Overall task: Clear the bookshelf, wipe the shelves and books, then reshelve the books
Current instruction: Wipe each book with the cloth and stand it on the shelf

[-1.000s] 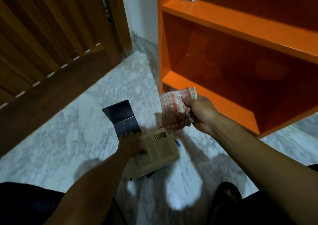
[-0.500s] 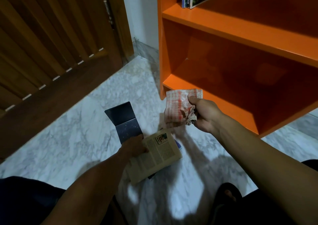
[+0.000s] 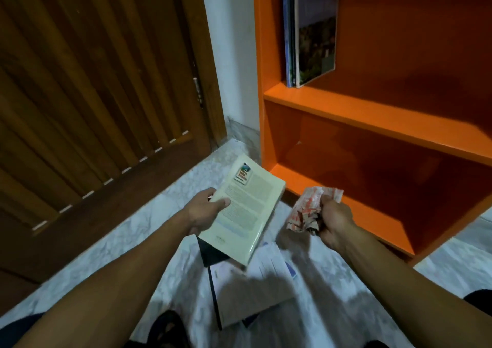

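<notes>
My left hand [image 3: 206, 209] grips a pale paperback book [image 3: 246, 209] by its left edge, raised above the floor with its back cover up. A crumpled red-checked cloth [image 3: 307, 209] is bunched in my right hand [image 3: 332, 225], just in front of the bottom shelf. The orange bookshelf [image 3: 372, 113] stands at the right; its lower compartment holds nothing visible. On the shelf above, a few books [image 3: 308, 30] stand upright against the left wall. More books [image 3: 253, 291] lie stacked on the floor below the raised paperback.
A dark wooden slatted door [image 3: 93, 108] fills the left side. A strip of white wall [image 3: 231, 54] separates it from the bookshelf. The floor [image 3: 149, 228] is grey-white marble. My feet and dark trousers show at the bottom edge.
My left hand has lifted the pale paperback off the floor stack and brought it up toward the shelf. The view has tilted upward, showing more of the upper shelf. The cloth stays in my right hand.
</notes>
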